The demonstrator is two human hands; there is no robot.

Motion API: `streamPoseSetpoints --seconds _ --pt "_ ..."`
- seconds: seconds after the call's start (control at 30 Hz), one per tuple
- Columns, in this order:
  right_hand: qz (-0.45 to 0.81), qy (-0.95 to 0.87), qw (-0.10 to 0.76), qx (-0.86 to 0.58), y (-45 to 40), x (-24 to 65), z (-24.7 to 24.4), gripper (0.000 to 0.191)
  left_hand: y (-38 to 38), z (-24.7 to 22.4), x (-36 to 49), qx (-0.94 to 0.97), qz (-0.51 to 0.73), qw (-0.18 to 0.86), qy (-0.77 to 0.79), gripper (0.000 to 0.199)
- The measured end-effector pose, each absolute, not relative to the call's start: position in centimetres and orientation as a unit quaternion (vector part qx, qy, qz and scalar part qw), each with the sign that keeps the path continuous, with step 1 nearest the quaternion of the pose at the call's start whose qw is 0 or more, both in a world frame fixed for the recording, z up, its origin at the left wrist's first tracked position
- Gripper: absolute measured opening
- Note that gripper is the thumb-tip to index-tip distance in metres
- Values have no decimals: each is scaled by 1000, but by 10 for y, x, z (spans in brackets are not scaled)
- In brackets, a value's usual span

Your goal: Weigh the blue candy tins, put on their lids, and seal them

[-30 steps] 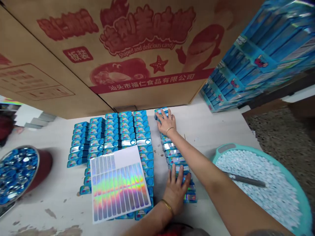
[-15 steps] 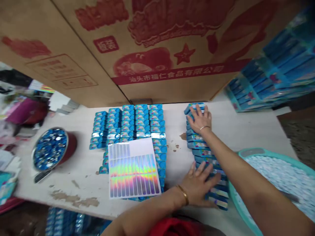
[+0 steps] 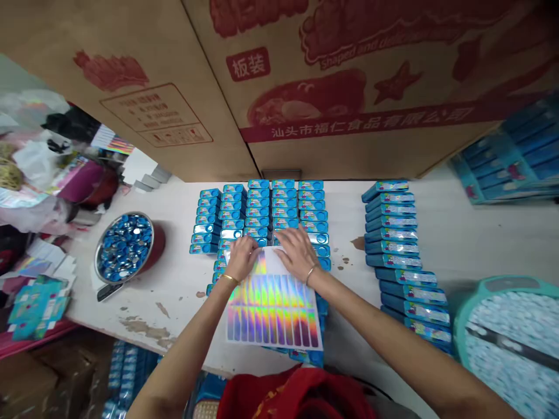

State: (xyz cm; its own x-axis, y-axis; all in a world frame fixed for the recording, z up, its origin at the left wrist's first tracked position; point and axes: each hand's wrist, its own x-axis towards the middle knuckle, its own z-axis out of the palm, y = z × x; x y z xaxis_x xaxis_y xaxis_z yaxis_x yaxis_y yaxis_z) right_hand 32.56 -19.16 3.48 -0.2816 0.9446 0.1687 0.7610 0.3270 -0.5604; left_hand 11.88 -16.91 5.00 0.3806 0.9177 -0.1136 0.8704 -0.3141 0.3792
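A sheet of shiny rainbow stickers [image 3: 275, 308] lies over rows of small blue boxes [image 3: 257, 203]. At the sheet's upper left edge is my left hand [image 3: 243, 255], with its fingers bent together at the sticker strips. My right hand [image 3: 297, 250] rests at the top edge, fingers spread over the blank white part and the boxes behind it. Whether the left fingertips pinch a sticker is too small to tell. Another column of blue boxes [image 3: 395, 233] stands to the right, untouched by either hand.
Large cardboard cartons [image 3: 174, 105] stand behind the table [image 3: 174, 302]. A metal bowl of blue round pieces [image 3: 126, 247] sits at left, with a black-handled tool [image 3: 109, 292]. At right is a teal basin [image 3: 463, 326] of small pale pieces. More blue packs [image 3: 515, 163] are stacked behind.
Both hands have left the right column of boxes and moved left to the sticker sheet. The view has shifted, and the right column now shows uncovered.
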Motion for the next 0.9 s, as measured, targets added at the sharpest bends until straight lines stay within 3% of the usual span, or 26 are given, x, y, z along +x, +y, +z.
streamPoseSetpoints --seconds 0.13,0.47,0.57,0.67,0.73,0.9 --pt "223 -751 197 -589 -190 325 32 36 -166 46 148 798 108 256 534 19" --pt "217 -684 184 -672 -180 357 7 36 -155 32 190 903 65 121 407 25" --pt "205 -681 191 -676 -180 353 5 37 -174 39 186 902 78 150 397 21" --pt "203 -679 189 -679 -182 352 6 39 -193 61 183 861 160 243 417 14" --pt "212 -669 223 -677 -185 353 10 39 -195 77 186 768 276 315 485 10" --pt "302 -585 427 -621 -193 356 34 44 -164 92 213 432 482 482 591 21"
